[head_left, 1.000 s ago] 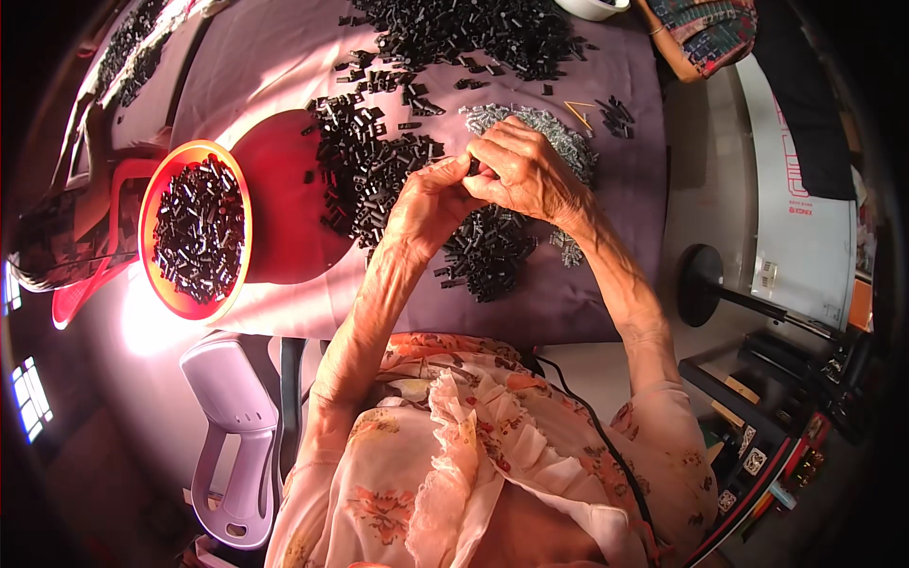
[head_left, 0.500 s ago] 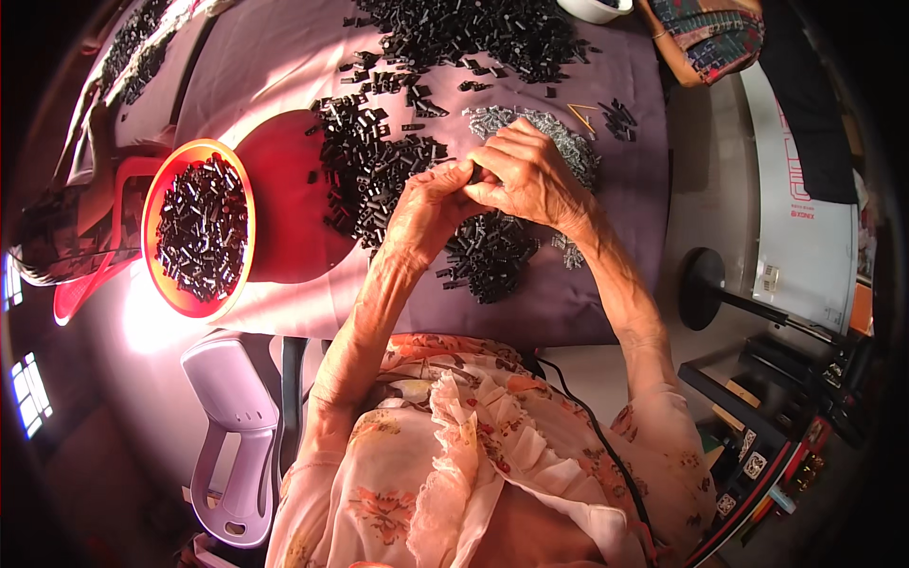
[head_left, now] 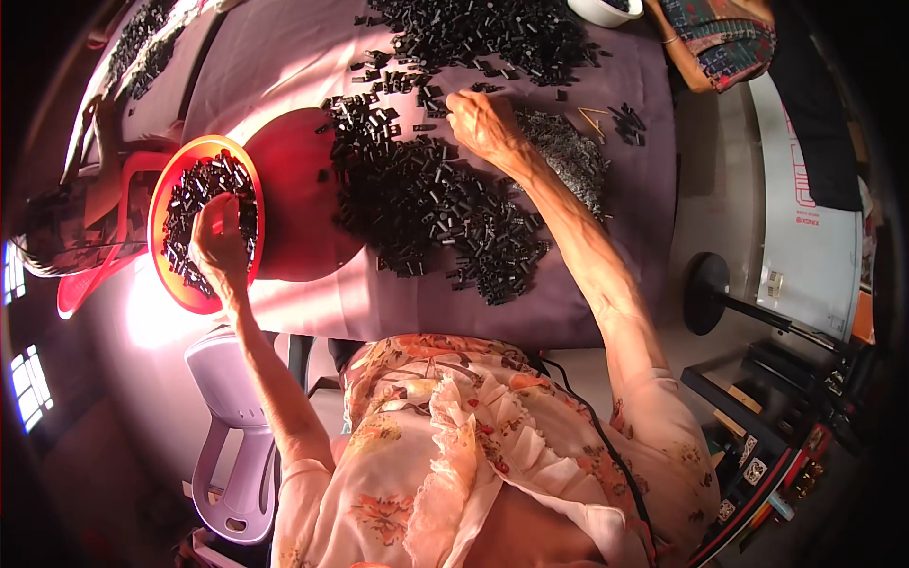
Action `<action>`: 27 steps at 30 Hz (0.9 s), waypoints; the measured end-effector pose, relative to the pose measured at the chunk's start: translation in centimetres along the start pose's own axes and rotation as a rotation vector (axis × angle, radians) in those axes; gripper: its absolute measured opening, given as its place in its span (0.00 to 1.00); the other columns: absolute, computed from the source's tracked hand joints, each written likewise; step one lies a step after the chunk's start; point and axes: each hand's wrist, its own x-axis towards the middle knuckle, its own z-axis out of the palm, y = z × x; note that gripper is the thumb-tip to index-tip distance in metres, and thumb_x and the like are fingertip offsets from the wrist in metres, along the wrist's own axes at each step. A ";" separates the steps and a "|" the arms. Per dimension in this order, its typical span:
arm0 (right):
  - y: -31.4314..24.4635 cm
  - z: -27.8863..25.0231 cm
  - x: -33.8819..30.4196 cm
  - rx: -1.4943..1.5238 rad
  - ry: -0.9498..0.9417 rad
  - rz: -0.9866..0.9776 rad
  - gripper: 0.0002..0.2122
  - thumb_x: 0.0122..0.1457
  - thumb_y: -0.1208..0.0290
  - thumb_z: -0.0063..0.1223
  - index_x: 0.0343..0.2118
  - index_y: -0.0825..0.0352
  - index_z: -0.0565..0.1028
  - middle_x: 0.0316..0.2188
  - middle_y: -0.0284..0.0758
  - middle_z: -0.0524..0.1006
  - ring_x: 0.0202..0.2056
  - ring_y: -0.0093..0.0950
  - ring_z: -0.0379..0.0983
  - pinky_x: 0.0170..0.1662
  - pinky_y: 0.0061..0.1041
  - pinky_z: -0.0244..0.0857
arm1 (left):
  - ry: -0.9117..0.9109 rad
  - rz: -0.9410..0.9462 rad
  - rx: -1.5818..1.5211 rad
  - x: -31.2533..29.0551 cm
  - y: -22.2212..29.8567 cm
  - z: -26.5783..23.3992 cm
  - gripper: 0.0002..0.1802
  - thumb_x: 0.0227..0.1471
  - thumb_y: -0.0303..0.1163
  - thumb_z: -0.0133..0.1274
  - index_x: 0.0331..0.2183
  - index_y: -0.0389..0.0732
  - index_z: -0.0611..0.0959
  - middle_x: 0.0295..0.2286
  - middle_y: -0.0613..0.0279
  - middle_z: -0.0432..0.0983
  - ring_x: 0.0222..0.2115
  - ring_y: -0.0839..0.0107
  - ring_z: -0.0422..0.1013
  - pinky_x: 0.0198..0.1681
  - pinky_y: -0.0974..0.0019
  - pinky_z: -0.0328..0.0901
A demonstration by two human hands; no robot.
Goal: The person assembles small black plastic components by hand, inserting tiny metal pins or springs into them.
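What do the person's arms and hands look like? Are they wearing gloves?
Nope! The left hand and right hand are both bare, and so are the forearms. Higher up come loose, pale sleeves, part of a flowery top with a ruffle down the front.

We see a round red-orange bowl (head_left: 157,232) on the left, holding short, glossy black pieces (head_left: 187,189) that lie at all angles. To its right we have a broad, loose heap of similar black pieces (head_left: 445,204), and beside that a heap of small grey pieces (head_left: 571,156), partly hidden from us.
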 end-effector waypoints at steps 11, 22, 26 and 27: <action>1.3 -5.4 -2.7 1.197 0.159 0.428 0.06 0.46 0.75 0.54 0.27 0.70 0.73 0.18 0.33 0.73 0.21 0.22 0.69 0.24 0.20 0.64 | 0.150 0.166 0.317 1.9 -1.7 -0.3 0.09 0.44 0.33 0.53 0.30 0.41 0.79 0.27 0.56 0.74 0.26 0.60 0.71 0.30 0.62 0.66; -1.4 -10.8 -5.9 1.386 -0.125 0.227 0.07 0.43 0.75 0.54 0.27 0.71 0.73 0.21 0.41 0.74 0.24 0.33 0.72 0.28 0.27 0.64 | -0.418 0.724 -0.326 -7.6 12.6 7.2 0.12 0.36 0.22 0.51 0.30 0.37 0.76 0.27 0.59 0.71 0.28 0.61 0.66 0.31 0.62 0.63; -1.3 -10.5 -6.9 1.506 -0.228 0.319 0.07 0.46 0.73 0.53 0.28 0.70 0.74 0.20 0.38 0.75 0.23 0.23 0.71 0.28 0.23 0.63 | -0.436 0.706 -0.357 -8.2 13.1 8.1 0.12 0.37 0.22 0.54 0.31 0.37 0.76 0.25 0.58 0.71 0.26 0.61 0.67 0.29 0.64 0.65; -1.4 -10.5 -7.0 1.532 -0.245 0.349 0.07 0.47 0.72 0.53 0.29 0.70 0.74 0.19 0.36 0.74 0.23 0.21 0.70 0.28 0.21 0.63 | -0.436 0.707 -0.356 -8.3 13.0 8.3 0.12 0.37 0.22 0.54 0.31 0.37 0.76 0.25 0.58 0.71 0.26 0.61 0.67 0.29 0.64 0.65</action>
